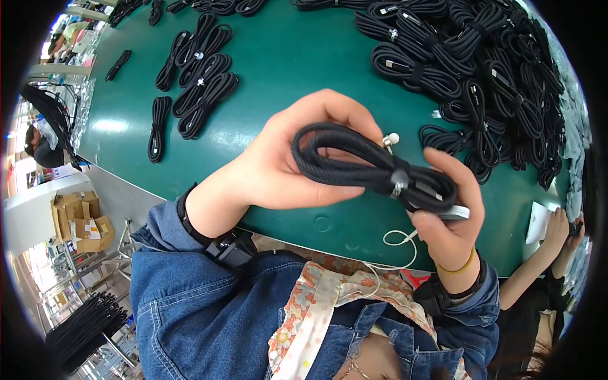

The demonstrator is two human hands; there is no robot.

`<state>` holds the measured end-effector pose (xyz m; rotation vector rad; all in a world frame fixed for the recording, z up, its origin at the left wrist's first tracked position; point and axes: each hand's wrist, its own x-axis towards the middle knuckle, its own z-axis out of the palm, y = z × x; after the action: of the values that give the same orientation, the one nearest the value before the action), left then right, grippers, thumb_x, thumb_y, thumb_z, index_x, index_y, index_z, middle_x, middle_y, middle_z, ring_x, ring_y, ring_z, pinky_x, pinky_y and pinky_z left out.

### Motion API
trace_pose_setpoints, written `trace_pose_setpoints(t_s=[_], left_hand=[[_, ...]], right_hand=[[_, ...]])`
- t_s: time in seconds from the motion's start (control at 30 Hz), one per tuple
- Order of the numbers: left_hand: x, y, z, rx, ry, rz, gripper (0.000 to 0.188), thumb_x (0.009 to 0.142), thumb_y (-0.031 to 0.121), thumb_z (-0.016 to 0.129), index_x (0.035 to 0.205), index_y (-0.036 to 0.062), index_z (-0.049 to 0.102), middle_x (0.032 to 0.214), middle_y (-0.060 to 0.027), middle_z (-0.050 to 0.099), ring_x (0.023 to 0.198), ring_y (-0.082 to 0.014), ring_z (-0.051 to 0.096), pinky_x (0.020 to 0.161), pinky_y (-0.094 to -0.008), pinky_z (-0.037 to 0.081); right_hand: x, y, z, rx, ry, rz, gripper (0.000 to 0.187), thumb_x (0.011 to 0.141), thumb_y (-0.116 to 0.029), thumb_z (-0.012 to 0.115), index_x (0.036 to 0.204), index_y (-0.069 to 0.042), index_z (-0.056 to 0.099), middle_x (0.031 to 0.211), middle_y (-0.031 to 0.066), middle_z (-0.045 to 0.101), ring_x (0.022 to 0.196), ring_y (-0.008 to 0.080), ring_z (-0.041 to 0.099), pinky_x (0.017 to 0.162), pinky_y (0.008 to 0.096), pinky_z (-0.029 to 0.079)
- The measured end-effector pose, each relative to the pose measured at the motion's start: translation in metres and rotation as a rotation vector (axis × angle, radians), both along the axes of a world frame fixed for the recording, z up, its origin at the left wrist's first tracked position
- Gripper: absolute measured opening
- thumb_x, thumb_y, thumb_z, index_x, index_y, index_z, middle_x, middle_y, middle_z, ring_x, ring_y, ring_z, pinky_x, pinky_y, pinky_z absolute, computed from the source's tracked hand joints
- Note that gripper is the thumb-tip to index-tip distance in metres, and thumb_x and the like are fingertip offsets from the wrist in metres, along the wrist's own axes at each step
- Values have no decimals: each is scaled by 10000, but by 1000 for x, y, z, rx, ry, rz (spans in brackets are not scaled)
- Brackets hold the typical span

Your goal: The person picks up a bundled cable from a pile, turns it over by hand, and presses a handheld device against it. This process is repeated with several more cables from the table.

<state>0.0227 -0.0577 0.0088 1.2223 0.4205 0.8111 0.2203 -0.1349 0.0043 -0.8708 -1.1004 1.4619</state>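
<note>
A coiled black braided cable point(345, 142), tied at its middle with a black strap, is held up above the table between both hands. My left hand point(269, 164) curls around its looped left end, the thumb along the underside. Around the right end, where a small metal plug shows, closes my right hand point(459, 231). A flat white and grey piece point(456, 213) lies in the right hand beneath the cable; its kind is hidden. Just beyond the cable is a white earbud point(391, 139). A thin white wire point(415, 253) hangs by my right wrist.
Many coiled black cables point(475, 69) are heaped on the right of the green table point(297, 63). Several more coils point(206, 95) lie at the left. Another person's hands point(557, 231) are at the right edge. Cardboard boxes point(82, 218) stand at the left.
</note>
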Motion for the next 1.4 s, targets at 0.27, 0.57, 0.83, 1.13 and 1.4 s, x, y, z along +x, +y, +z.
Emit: trace_pose_setpoints(t_s=[0.27,0.57,0.83,1.13,1.4], left_hand=[[-4,7,-9,92,-93,-86,500,616,-66,648,1059,-50,416,1019,-142,501,933,-185,525,809,-276,429],[0,5,-10,160,-88,-38,551,563,-40,666,1040,-9,391,910,-263,514,824,-289,563,732,-346,470],[0,2,-9,86,-20,-16,566,565,-34,673,1052,-12,385,948,-248,516,860,-264,561,756,-327,459],[0,1,-5,-16,24,0,583,558,-16,690,1054,-21,384,962,-233,516,878,-245,556,778,-318,446],[-2,2,-6,49,35,-19,604,532,-24,707,1046,-31,390,949,-221,519,862,-248,562,751,-319,462]], right_hand=[[8,4,0,427,-349,-76,495,628,80,625,1078,81,419,1009,174,494,809,177,559,684,235,444],[8,1,2,450,-390,-82,492,618,78,637,1064,81,429,1016,181,494,834,200,556,709,250,448],[10,-4,4,342,-366,-114,504,617,66,640,1071,94,422,1028,164,494,833,166,548,684,223,441],[8,-3,7,62,-196,-117,521,628,43,623,1095,108,401,992,159,515,803,131,547,678,212,443],[4,4,16,-202,6,-121,451,670,-29,590,1065,106,418,835,146,569,664,129,561,581,193,452]])
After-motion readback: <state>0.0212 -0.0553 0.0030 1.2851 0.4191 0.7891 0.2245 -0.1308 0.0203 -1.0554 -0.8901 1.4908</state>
